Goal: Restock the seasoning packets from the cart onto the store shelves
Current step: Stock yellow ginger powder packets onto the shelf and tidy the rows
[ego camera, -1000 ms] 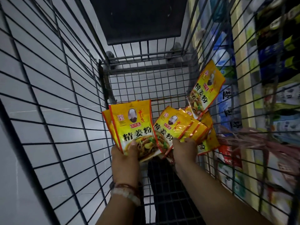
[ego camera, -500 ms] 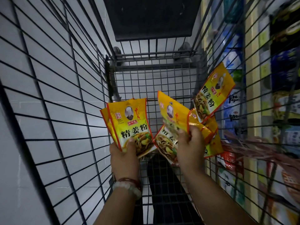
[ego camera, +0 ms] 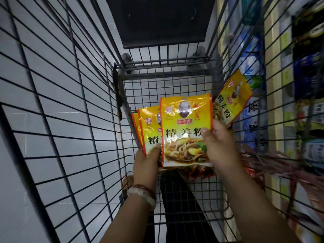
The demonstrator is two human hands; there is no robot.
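Inside the wire cart both my hands hold yellow seasoning packets with red edges. My left hand grips a small stack of packets from below, thumb on the front one. My right hand pinches one packet upright by its right edge, and it overlaps the left stack. Another yellow packet leans tilted against the cart's right wall. More packets lie under my hands, mostly hidden.
Store shelves with blue, green and dark packages run along the right, seen through the cart's mesh. A dark plastic flap hangs at the cart's far end. A reddish mesh bag lies at the right wall. Grey tiled floor shows on the left.
My right hand lifted one packet off the pile and brought it left and upright, in front of the stack in my left hand. The left hand stayed about where it was.
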